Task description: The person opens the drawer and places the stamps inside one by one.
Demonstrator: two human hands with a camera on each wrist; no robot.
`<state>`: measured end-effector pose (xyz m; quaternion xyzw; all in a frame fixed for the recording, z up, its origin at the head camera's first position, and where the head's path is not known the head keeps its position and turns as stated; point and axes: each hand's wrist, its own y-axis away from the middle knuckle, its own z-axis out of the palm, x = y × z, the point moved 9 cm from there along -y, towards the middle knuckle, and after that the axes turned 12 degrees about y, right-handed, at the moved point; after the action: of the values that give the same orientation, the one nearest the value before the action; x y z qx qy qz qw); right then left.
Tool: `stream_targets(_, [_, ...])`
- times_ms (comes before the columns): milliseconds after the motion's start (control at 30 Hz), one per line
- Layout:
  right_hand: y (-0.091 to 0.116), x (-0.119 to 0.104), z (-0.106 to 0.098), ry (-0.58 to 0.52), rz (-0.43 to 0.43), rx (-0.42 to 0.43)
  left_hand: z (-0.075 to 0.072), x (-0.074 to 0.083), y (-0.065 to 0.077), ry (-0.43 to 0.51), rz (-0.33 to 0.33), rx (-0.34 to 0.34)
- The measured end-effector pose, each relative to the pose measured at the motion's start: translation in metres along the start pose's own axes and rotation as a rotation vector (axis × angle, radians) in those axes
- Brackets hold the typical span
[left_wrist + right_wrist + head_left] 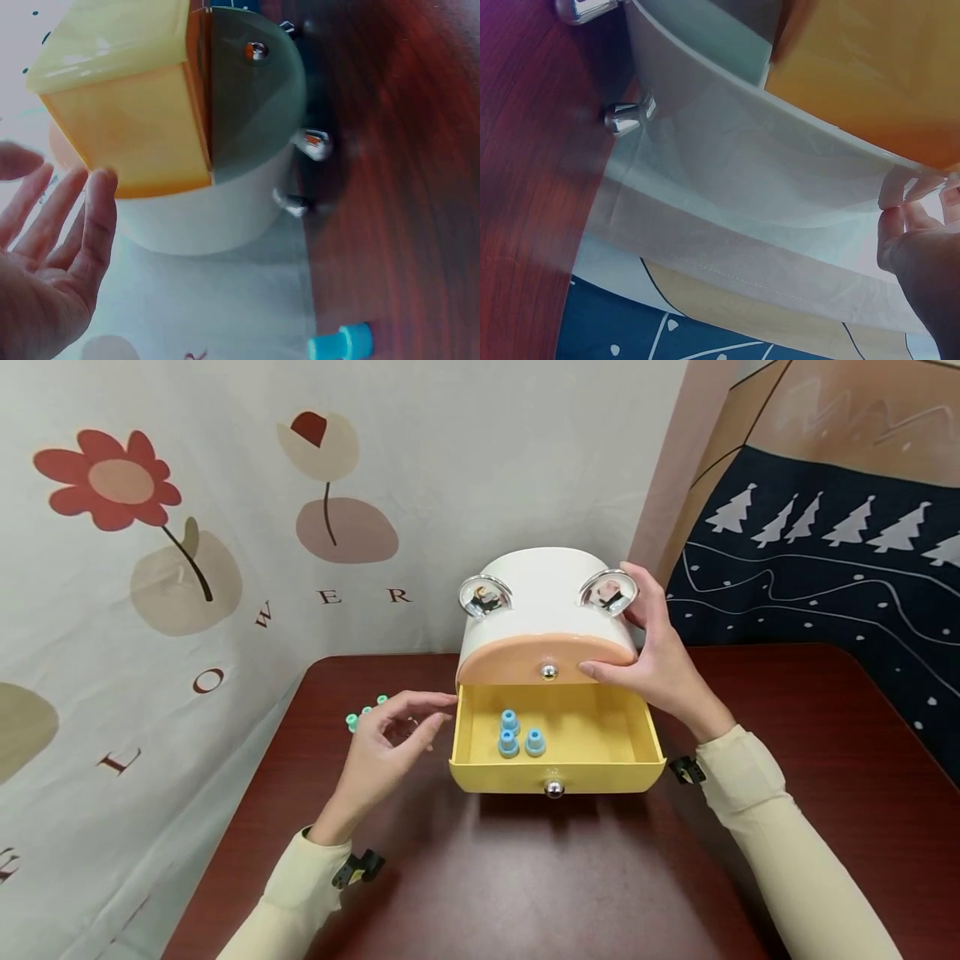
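A white desktop drawer box (543, 589) with silver ears stands on the table. Its yellow drawer (592, 777) is pulled out below the peach drawer (510, 662). Three small blue pegs (535, 742) stand inside it, toward the left. My right hand (663, 664) grips the box's right side, thumb on the peach front and fingers round the side wall. My left hand (390, 747) is at the drawer's left side, fingers extended with the tips right at its upper edge. A grey-green lower front (255, 105) with a silver knob shows in the left wrist view.
Several small green pegs (352, 722) stand on the dark red table (555, 885) left of the box, partly behind my left hand. Silver feet (313, 144) hold the box up. A printed cloth (480, 468) hangs close behind the table.
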<state>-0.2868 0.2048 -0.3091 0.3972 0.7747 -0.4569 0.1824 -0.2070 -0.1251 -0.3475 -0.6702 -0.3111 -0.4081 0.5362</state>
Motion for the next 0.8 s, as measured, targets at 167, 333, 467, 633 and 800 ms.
stream_targets(167, [0.0, 0.0, 0.001, 0.003, -0.015, -0.001, -0.019, -0.002, 0.003, -0.009, 0.035, 0.1])
stream_targets(333, [0.0, 0.0, 0.0, 0.0, -0.03, 0.004, -0.029, -0.006, 0.006, -0.068, 0.028, 0.127])
stream_targets(467, [-0.001, -0.001, 0.0, -0.01, -0.043, 0.004, -0.033, -0.012, 0.008, -0.085, -0.004, 0.129])
stream_targets(633, [-0.001, -0.001, -0.001, -0.012, -0.033, 0.008, -0.034, -0.019, 0.009, -0.121, -0.057, 0.114])
stream_targets(800, [-0.001, 0.001, 0.0, -0.009, -0.024, 0.008, -0.039, -0.033, 0.012, -0.225, -0.153, 0.119])
